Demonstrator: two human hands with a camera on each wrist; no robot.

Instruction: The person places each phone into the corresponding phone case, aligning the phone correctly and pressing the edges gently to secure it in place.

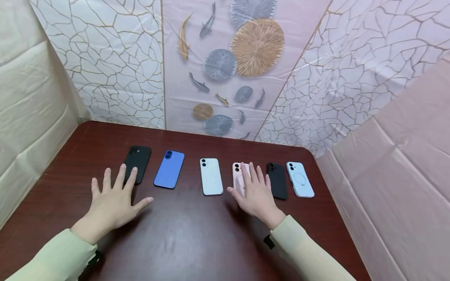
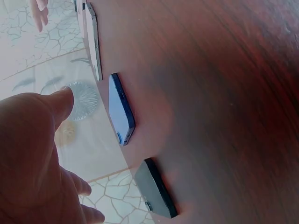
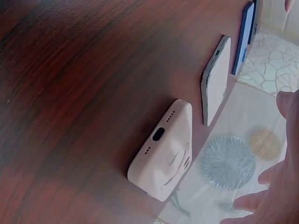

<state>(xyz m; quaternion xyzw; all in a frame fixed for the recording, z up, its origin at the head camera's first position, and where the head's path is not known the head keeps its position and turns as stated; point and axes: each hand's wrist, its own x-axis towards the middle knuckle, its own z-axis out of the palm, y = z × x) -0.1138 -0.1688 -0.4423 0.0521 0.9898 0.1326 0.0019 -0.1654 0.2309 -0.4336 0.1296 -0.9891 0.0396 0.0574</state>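
Phones lie back-up in a row across a dark red-brown table. My left hand (image 1: 111, 205), palm down with fingers spread, hovers in front of a black phone (image 1: 141, 158), its fingertips overlapping that phone in the head view. Right of it lies a blue phone (image 1: 169, 169), then a white phone (image 1: 211, 176). Fingers spread, my right hand (image 1: 258, 197) is over a pink phone (image 1: 237, 180) with a ring on its back, partly covering it. In the right wrist view the pink phone (image 3: 161, 154) shows its charging port, with the hand apart from it. Neither hand holds anything.
A second black phone (image 1: 279, 183) and a pale blue phone (image 1: 300, 180) with a ring lie at the row's right end. Patterned cloth (image 1: 119, 58) hangs behind the table (image 1: 175, 238), and cloth walls stand along both sides.
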